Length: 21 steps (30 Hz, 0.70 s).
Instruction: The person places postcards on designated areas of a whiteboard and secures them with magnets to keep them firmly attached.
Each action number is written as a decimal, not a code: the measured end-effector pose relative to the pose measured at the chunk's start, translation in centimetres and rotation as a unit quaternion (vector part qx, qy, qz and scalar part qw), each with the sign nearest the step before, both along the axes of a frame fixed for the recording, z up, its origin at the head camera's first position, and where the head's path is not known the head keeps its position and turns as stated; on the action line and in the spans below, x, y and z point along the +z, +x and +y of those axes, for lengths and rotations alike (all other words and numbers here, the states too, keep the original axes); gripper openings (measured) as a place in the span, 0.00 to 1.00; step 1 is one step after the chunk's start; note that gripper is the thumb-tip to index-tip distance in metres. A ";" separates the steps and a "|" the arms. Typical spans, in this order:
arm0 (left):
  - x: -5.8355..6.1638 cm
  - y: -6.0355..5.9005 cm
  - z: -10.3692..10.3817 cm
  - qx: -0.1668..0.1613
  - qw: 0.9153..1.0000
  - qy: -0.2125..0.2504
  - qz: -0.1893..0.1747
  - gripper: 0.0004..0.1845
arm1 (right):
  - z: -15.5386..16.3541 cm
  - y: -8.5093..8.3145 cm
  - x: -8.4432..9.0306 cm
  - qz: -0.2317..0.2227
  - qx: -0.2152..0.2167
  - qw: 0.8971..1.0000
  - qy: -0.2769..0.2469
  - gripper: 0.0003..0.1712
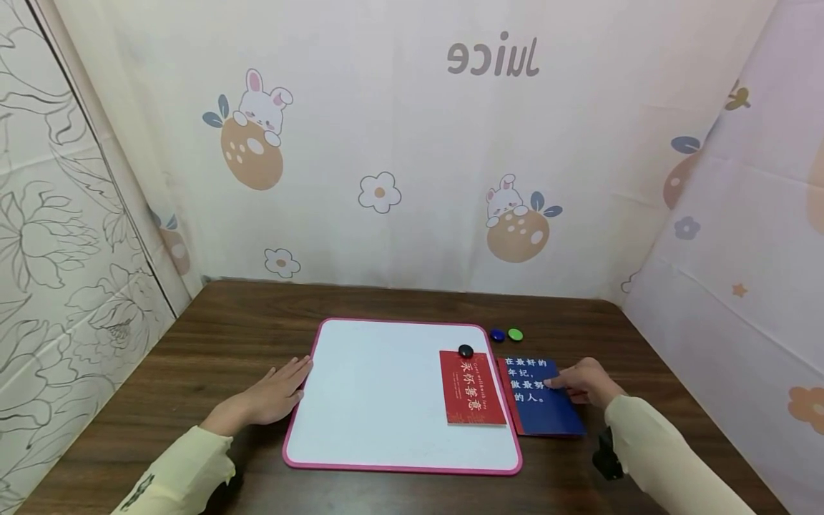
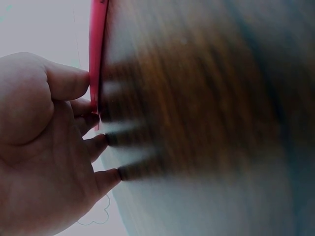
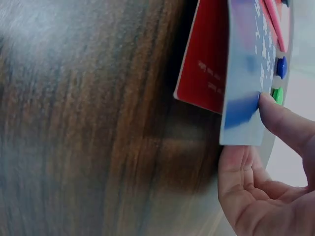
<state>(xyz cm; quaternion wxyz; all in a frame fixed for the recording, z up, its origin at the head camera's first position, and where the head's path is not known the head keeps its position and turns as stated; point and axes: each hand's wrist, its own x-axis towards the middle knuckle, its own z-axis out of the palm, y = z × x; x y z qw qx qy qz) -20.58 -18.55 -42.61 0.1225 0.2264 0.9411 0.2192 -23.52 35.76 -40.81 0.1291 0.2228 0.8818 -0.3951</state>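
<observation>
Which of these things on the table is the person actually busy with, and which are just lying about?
In use:
right hand lifting blue card
left hand flat against whiteboard

Lying about:
red card under black magnet
blue magnet
green magnet
</observation>
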 end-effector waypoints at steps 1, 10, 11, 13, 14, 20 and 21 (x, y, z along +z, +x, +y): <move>0.0 0.0 0.0 0.000 1.000 0.001 0.000 0.30 | 0.1 0.0 0.0 0.000 0.001 1.000 -0.008 0.34; -0.3 -0.1 -0.2 -0.013 1.000 0.001 0.007 0.29 | 0.7 0.3 0.5 -0.013 -0.017 0.997 -0.080 0.37; -0.3 -0.2 -0.2 -0.015 1.000 0.001 0.008 0.29 | 0.6 0.4 0.7 -0.015 -0.020 0.996 -0.086 0.38; -0.3 -0.2 -0.2 -0.013 1.000 0.000 0.007 0.29 | 0.6 0.3 0.8 -0.016 -0.030 0.994 -0.105 0.39; -0.3 -0.2 -0.2 -0.012 1.000 0.000 0.006 0.29 | 0.6 0.2 0.8 -0.016 -0.035 0.992 -0.116 0.40; -0.3 -0.3 -0.1 -0.006 1.000 -0.006 0.002 0.29 | 0.8 0.0 1.0 -0.016 -0.057 0.986 -0.157 0.42; -0.3 -0.2 -0.1 -0.006 1.000 -0.006 0.002 0.29 | 0.9 0.0 1.1 -0.017 -0.058 0.985 -0.159 0.43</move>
